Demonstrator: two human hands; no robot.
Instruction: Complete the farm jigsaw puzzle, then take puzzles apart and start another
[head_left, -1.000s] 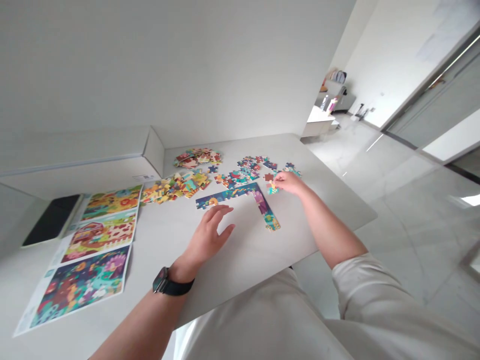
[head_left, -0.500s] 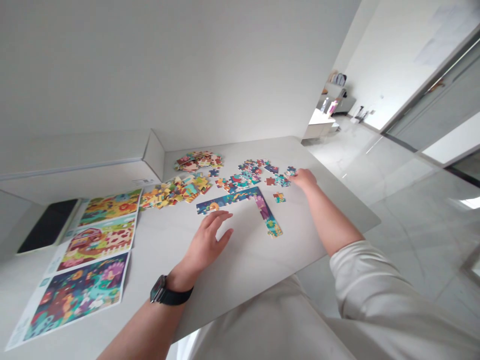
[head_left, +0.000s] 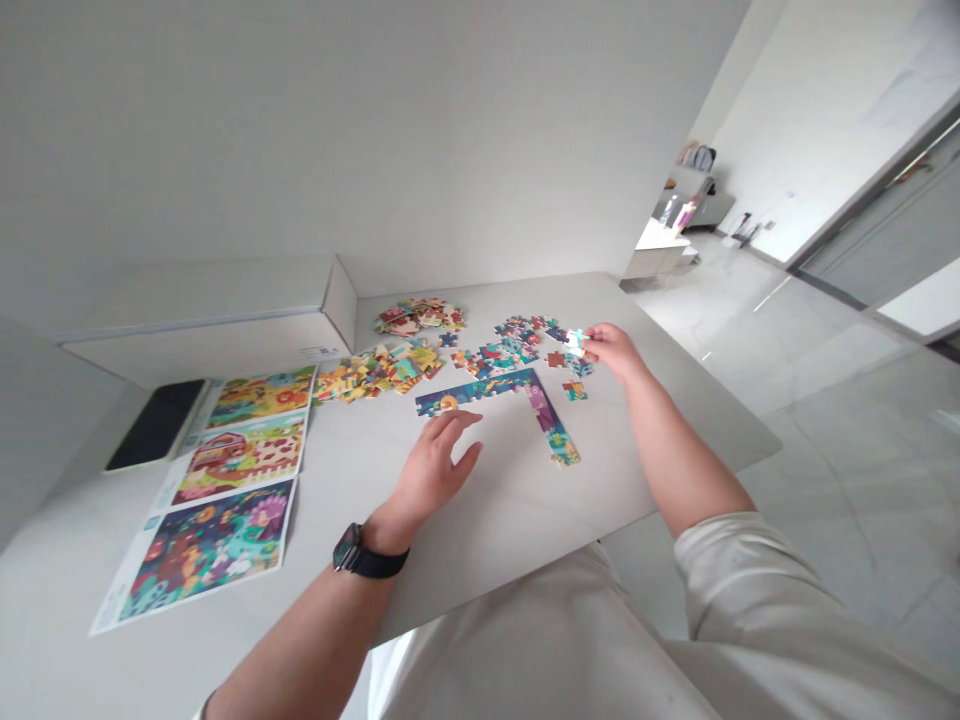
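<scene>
Puzzle piece (head_left: pixel 576 341), pale teal, is pinched in my right grip (head_left: pixel 612 352), thumb and fingertips closed on it, at the right end of the scattered pieces. A moment ago that grip had nothing in it, its fingers just reaching the pieces. My left grip (head_left: pixel 433 472) is open, fingers spread, and sits inside the bend of the L-shaped strip (head_left: pixel 480 393) of joined pieces, near it but apparently not touching it.

Just beside the pinched piece lie a brown piece (head_left: pixel 556 359) and a small loose piece (head_left: pixel 574 391). Other loose pieces spread left from there toward a far heap (head_left: pixel 418 316) and a yellow heap (head_left: pixel 373 369). Three picture sheets (head_left: pixel 206 545) lie to the left of my left wrist, with a box (head_left: pixel 202 340) beyond them.

The table (head_left: pixel 517 510) runs on past my right forearm to its rounded edge, and the floor (head_left: pixel 825 480) lies beyond. That gives my right grip room to swing out to the right, while the strip stands just below it.
</scene>
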